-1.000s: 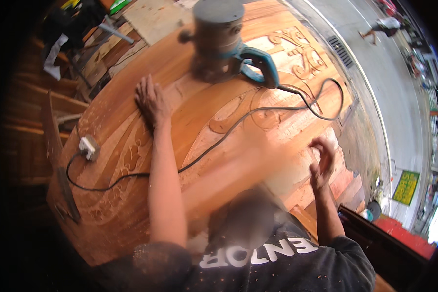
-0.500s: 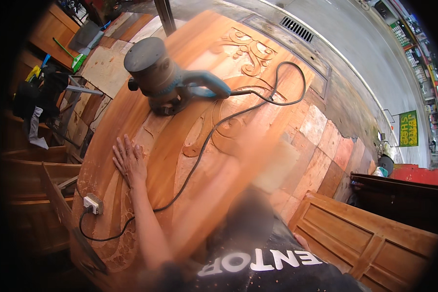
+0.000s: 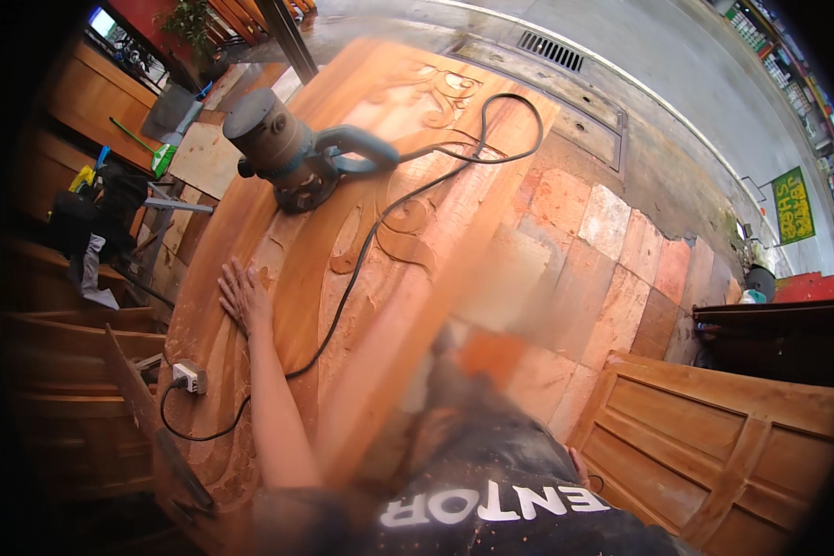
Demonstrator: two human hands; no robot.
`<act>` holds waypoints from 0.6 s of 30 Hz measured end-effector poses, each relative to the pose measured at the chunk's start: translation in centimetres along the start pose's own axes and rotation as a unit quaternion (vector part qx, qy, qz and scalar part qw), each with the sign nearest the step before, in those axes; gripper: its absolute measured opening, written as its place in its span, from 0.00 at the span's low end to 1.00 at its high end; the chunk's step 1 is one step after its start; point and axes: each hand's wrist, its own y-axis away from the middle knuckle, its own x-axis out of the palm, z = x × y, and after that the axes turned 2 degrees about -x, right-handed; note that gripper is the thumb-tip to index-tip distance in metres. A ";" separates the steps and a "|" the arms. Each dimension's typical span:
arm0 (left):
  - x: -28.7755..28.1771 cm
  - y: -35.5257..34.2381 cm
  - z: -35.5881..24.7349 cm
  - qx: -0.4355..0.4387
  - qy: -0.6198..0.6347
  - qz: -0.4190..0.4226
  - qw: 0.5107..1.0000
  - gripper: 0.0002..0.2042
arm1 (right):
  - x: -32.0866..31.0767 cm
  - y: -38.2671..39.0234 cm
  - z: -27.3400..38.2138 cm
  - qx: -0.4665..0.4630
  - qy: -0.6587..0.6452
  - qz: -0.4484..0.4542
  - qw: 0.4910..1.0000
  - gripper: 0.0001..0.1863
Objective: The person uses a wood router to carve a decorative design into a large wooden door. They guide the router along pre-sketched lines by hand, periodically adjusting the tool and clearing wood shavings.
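Observation:
My left hand lies flat on a carved wooden door panel, its fingers stretched out and holding nothing. Beyond it a teal and grey router stands upright on the panel, apart from both hands. The router's black cord loops over the carved scrolls and runs back along the wood. It passes under my left forearm to a white socket block near the panel's left edge. Only a sliver of my right hand shows beside my dark shirt at the lower right; its fingers are mostly hidden.
A panelled wooden door leans at the lower right. Dark furniture stands behind it. Patchwork floor tiles lie to the right of the work panel. At left are curved wooden pieces, a metal stand and a green broom.
The whole view has shifted slightly, showing more floor at the right. My left hand stays flat on the panel, and the router stands in about the same place on the wood.

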 end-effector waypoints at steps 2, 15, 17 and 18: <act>-0.2 0.6 0.5 0.015 0.004 0.017 1.000 0.31 | -0.4 1.2 -0.3 -0.009 -0.004 -0.003 1.000 0.32; -2.5 5.4 0.6 0.045 0.075 -0.004 0.996 0.29 | -1.8 8.3 -2.5 -0.053 -0.005 -0.025 0.998 0.34; -2.3 5.3 1.0 0.044 0.085 -0.015 0.995 0.29 | -2.0 8.9 -2.7 -0.055 -0.005 -0.025 0.998 0.34; -2.2 5.2 1.2 0.043 0.094 -0.025 0.994 0.29 | -2.0 9.3 -2.9 -0.056 -0.007 -0.024 0.998 0.34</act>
